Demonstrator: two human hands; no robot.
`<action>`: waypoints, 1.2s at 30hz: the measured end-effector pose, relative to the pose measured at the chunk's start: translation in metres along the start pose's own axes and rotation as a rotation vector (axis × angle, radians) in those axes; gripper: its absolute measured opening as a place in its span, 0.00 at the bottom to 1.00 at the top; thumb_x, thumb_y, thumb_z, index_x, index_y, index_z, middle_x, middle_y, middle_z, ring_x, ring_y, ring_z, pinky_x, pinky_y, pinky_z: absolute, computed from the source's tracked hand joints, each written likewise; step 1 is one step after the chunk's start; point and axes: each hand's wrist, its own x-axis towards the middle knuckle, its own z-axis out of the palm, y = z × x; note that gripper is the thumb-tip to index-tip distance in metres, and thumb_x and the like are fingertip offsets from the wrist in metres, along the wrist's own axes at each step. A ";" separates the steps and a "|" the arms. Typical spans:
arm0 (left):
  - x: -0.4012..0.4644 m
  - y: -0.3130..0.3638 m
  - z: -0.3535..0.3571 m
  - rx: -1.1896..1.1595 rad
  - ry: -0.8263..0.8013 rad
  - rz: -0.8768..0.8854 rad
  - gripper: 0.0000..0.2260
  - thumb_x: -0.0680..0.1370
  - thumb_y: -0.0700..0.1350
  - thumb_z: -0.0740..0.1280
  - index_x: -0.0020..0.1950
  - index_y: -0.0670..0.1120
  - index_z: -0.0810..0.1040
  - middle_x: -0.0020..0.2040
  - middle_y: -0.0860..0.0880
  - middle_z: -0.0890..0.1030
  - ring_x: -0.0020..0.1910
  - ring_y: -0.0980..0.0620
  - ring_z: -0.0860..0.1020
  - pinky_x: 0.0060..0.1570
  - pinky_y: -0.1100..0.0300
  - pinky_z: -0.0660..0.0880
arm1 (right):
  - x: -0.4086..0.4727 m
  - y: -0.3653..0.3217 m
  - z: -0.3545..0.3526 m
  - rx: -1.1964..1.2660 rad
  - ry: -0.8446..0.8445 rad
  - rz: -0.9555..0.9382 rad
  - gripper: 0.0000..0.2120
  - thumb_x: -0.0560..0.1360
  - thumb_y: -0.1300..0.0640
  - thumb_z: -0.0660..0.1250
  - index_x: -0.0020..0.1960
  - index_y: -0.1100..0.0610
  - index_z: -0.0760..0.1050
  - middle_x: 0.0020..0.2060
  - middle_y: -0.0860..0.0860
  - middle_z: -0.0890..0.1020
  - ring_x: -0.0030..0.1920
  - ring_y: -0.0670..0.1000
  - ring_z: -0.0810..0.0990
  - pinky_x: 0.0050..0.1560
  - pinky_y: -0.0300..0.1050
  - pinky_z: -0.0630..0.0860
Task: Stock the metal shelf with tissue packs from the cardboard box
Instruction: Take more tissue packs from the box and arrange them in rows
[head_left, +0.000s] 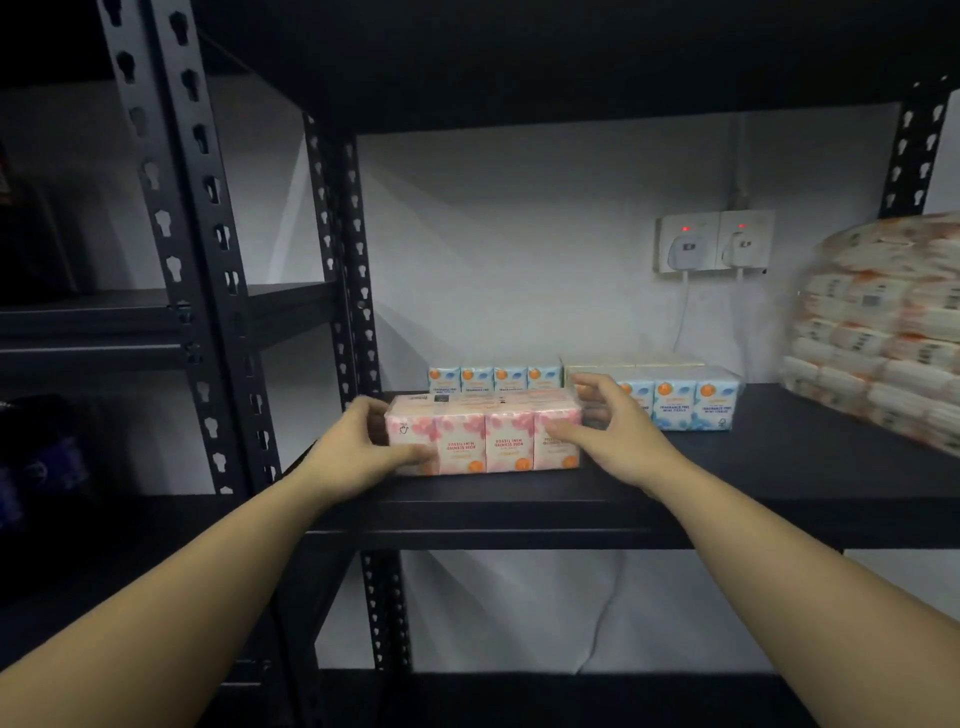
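A pink rose-print tissue pack (485, 436) lies upside down near the front left of the black metal shelf (753, 467). My left hand (363, 447) grips its left end, thumb on the front face. My right hand (613, 426) is at its right end, thumb on the front and fingers spread over the top corner. Behind it, a blue tissue pack (493, 378) stands at the back. A second blue pack (685, 397) stands to the right, with a pale pack (634, 364) behind it. The cardboard box is out of view.
A large wrapped bundle of white and orange tissue packs (883, 338) fills the shelf's right end. Two wall sockets with plugs (714, 241) and hanging cables are behind the shelf. Perforated black uprights (208, 260) stand left, with another dark shelf unit (104, 322) beyond.
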 end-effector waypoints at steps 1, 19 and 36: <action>0.001 -0.001 -0.001 0.051 -0.054 -0.017 0.36 0.61 0.64 0.83 0.64 0.57 0.72 0.58 0.58 0.83 0.56 0.57 0.82 0.59 0.53 0.80 | 0.001 -0.002 0.000 -0.054 0.004 -0.023 0.34 0.71 0.42 0.78 0.73 0.41 0.69 0.69 0.41 0.72 0.68 0.46 0.73 0.67 0.51 0.75; 0.011 0.098 -0.025 -0.396 0.166 0.295 0.39 0.67 0.52 0.84 0.72 0.52 0.70 0.65 0.51 0.78 0.60 0.53 0.82 0.57 0.50 0.83 | 0.050 -0.170 0.005 -0.135 -0.149 -0.264 0.29 0.77 0.42 0.72 0.75 0.42 0.69 0.56 0.47 0.78 0.50 0.47 0.83 0.45 0.41 0.80; 0.022 0.093 -0.003 -0.016 -0.203 0.338 0.22 0.70 0.55 0.81 0.62 0.58 0.81 0.59 0.54 0.82 0.53 0.54 0.84 0.54 0.51 0.83 | 0.013 -0.098 -0.059 -0.159 -0.111 -0.168 0.31 0.67 0.44 0.81 0.67 0.47 0.75 0.55 0.47 0.81 0.54 0.45 0.82 0.43 0.38 0.81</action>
